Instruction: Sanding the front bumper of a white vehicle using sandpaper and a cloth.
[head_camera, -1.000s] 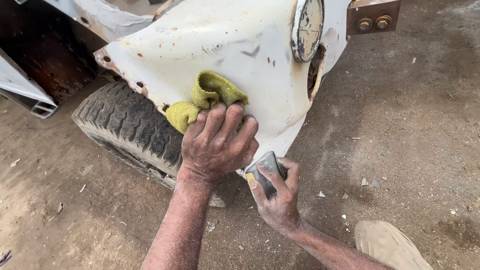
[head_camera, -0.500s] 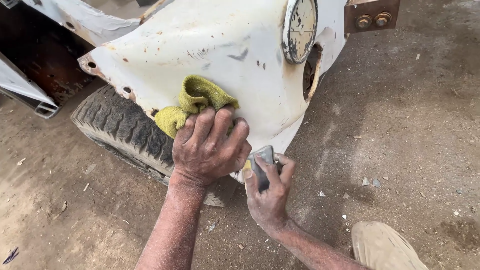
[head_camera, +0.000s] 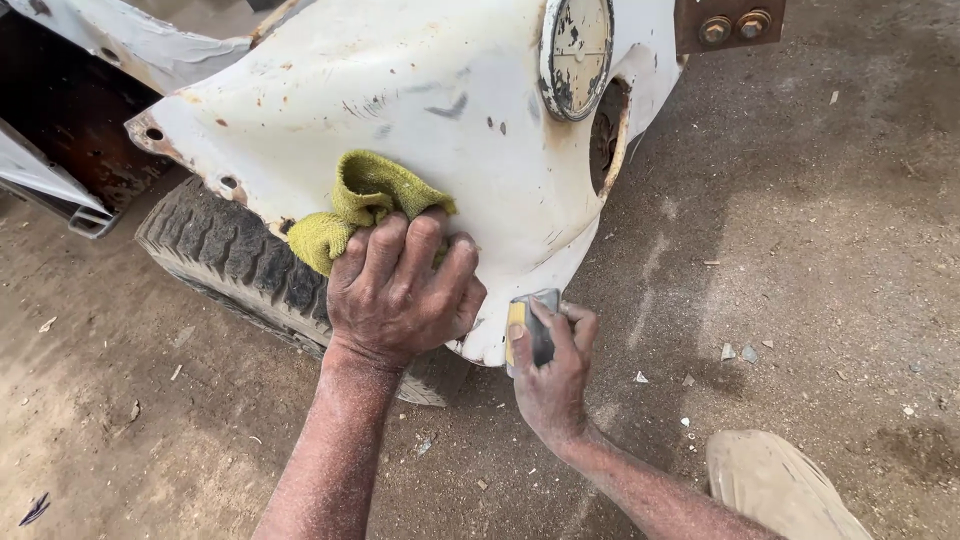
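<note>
A white, rust-spotted vehicle fender curves over a black tyre. My left hand presses a yellow-green cloth against the fender's lower part. My right hand holds a small grey sanding block with a yellow edge against the fender's bottom edge, just right of the left hand. Both forearms are dusty.
A round, grimy headlight sits on the fender's upper right, with a rusty bracket and two bolts beside it. Dirt ground with small stones lies all around. My dusty shoe shows at the lower right. Rusted bodywork is at the left.
Both hands have shifted slightly left and down along the fender with the cloth and the block. The grips are unchanged.
</note>
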